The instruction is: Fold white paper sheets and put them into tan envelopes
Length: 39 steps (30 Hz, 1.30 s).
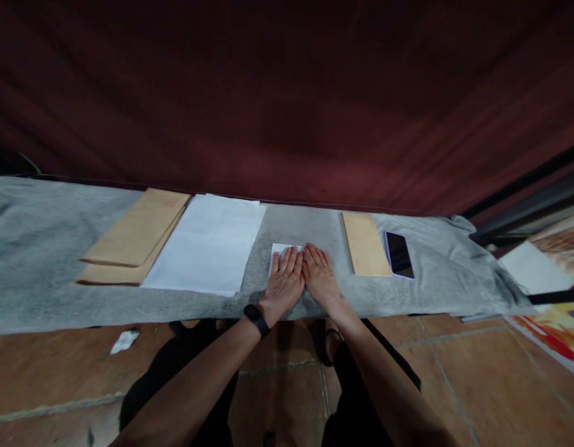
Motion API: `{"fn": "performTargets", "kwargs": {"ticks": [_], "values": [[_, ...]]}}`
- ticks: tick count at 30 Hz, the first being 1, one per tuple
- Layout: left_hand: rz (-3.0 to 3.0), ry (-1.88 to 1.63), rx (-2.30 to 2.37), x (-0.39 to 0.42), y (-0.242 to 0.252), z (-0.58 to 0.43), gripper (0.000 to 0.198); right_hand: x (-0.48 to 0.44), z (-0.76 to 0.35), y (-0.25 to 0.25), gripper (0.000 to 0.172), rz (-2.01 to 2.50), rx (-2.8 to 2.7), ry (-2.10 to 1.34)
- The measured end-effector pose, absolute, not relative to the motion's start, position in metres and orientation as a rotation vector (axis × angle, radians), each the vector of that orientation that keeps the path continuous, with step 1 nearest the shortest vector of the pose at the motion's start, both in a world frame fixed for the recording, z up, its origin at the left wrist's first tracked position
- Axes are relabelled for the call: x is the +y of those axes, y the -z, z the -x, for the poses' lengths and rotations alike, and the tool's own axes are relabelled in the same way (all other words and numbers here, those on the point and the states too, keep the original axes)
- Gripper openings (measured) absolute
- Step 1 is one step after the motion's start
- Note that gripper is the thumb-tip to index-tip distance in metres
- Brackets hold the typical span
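Note:
Both palms lie flat on a small piece of white paper, most of which they cover. My left hand, with a black band on the wrist, has its fingers stretched forward over the paper. Beside it, touching at the fingertips, my right hand rests flat with straight fingers. Larger white sheets lie to the left of my hands. To their right is a stack of brown envelopes.
Large brown envelopes lie at the left, partly under the white sheets. A phone sits by the right stack. A grey cloth covers the narrow surface, with a dark red curtain behind. A white scrap lies on the tiled floor.

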<state>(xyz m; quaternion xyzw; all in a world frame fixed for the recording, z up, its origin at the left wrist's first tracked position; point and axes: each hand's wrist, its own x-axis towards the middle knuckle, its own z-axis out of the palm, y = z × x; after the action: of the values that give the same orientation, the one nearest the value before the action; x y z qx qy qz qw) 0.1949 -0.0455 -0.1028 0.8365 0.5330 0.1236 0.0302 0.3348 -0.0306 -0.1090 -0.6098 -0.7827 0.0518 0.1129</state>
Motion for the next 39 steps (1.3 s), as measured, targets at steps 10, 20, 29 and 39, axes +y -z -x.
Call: {"fn": "performTargets", "kwargs": {"ticks": [10, 20, 29, 39], "values": [[-2.574, -0.348, 1.647, -0.044, 0.103, -0.192, 0.058, -0.035, -0.342, 0.115, 0.053, 1.765, -2.325, -0.095], [-2.518, -0.391, 1.777, -0.034, 0.107, -0.177, 0.061, -0.041, -0.348, 0.115, 0.056, 1.855, -2.254, -0.106], [-2.467, -0.354, 1.901, -0.032, 0.104, -0.173, 0.06, -0.048, -0.356, 0.114, 0.056, 1.917, -2.193, -0.04], [-2.47, -0.311, 1.888, -0.032, 0.104, -0.172, 0.06, -0.047, -0.33, 0.098, 0.058, 1.607, -2.269, -0.216]]}}
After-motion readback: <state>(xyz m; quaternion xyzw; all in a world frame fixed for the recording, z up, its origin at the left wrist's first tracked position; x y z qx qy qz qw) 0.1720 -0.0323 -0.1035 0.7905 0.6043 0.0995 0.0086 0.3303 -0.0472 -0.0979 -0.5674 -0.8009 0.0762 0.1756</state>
